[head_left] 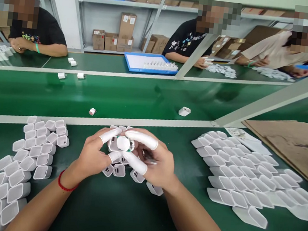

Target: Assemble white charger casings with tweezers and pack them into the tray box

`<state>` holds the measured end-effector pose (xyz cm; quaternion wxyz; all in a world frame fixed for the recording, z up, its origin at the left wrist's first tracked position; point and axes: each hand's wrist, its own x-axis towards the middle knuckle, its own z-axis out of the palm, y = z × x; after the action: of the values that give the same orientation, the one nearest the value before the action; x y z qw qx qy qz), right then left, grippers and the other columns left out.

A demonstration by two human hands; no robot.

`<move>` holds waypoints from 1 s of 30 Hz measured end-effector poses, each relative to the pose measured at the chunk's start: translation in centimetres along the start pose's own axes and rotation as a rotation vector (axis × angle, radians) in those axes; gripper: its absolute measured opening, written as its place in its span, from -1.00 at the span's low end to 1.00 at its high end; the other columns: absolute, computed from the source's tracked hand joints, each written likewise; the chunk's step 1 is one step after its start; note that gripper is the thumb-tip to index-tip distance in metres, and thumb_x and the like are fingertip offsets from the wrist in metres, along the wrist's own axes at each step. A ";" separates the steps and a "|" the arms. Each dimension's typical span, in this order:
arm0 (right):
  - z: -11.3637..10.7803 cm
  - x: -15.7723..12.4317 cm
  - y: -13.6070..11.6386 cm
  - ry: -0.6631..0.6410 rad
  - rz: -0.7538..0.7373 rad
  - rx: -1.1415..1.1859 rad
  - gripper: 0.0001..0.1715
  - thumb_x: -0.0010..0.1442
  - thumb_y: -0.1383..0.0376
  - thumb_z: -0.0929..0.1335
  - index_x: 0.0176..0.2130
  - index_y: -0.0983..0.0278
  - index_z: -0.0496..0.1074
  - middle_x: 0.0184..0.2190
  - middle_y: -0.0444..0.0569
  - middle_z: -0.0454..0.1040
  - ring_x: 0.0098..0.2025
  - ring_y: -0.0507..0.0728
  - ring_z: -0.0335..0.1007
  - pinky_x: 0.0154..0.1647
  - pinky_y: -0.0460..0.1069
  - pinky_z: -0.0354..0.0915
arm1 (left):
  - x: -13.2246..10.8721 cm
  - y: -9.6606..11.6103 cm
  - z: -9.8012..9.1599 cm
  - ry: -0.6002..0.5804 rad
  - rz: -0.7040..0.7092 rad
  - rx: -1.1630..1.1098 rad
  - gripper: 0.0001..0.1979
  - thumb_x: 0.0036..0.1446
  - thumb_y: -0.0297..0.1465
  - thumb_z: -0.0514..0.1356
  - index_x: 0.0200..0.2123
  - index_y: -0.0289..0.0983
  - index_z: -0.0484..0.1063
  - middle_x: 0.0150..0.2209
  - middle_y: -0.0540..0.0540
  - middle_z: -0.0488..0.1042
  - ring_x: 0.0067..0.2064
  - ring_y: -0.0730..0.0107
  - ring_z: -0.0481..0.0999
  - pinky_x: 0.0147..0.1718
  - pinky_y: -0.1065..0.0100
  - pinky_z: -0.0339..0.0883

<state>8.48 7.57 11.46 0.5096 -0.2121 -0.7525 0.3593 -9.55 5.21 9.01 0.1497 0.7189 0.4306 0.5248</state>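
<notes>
White finger cots cover the thumbs and index fingers of both hands. My left hand (91,156), with a red cord at its wrist, is closed on a white charger housing (113,145). From the other side my right hand (161,162) pinches a small circuit board (125,144) with a round white part on it, at the housing's mouth. How far the board sits inside the housing I cannot tell. Something shiny lies in the right palm, too blurred to name. Below the hands stand several white housings (119,170) with dark slots, partly hidden by the fingers.
Rows of open white housings (27,163) stand at left; more white housings (236,173) lie at right beside cardboard (292,146). A green conveyor belt (134,94) carries a few white pieces. A slanted metal post (278,96) crosses at right. Three people sit opposite, near a blue tray (129,63).
</notes>
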 end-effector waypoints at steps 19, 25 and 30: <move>0.4 0.0 0.0 -0.089 -0.144 -0.262 -0.38 0.16 0.43 0.42 0.16 0.08 0.31 0.02 0.10 0.41 -0.24 0.15 0.45 -0.35 0.04 0.47 | 0.1 0.3 0.0 0.026 0.065 0.124 -0.54 0.02 -0.59 0.20 0.04 -0.26 0.41 -0.03 -0.12 0.55 -0.01 0.23 0.56 0.01 0.27 0.51; 0.5 -0.1 0.0 -0.066 -0.184 -0.280 -0.33 0.16 0.43 0.43 0.19 0.06 0.29 0.03 0.11 0.42 -0.07 0.25 0.47 -0.23 0.11 0.50 | 0.1 0.2 0.1 0.038 0.103 0.111 -0.53 0.00 -0.62 0.19 0.03 -0.28 0.40 -0.04 -0.13 0.55 -0.02 0.27 0.56 0.01 0.32 0.49; 0.4 -0.1 0.3 -0.091 -0.182 -0.286 -0.32 0.15 0.46 0.42 0.19 0.07 0.28 0.04 0.10 0.40 -0.08 0.21 0.46 -0.21 0.08 0.48 | 0.1 0.2 0.2 0.043 0.105 0.108 -0.53 0.00 -0.63 0.19 0.03 -0.30 0.40 -0.05 -0.14 0.55 -0.01 0.27 0.55 0.02 0.33 0.48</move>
<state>8.11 7.53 11.11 0.4701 -0.1968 -0.8343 0.2104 -9.29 5.18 9.14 0.0735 0.7362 0.4230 0.5232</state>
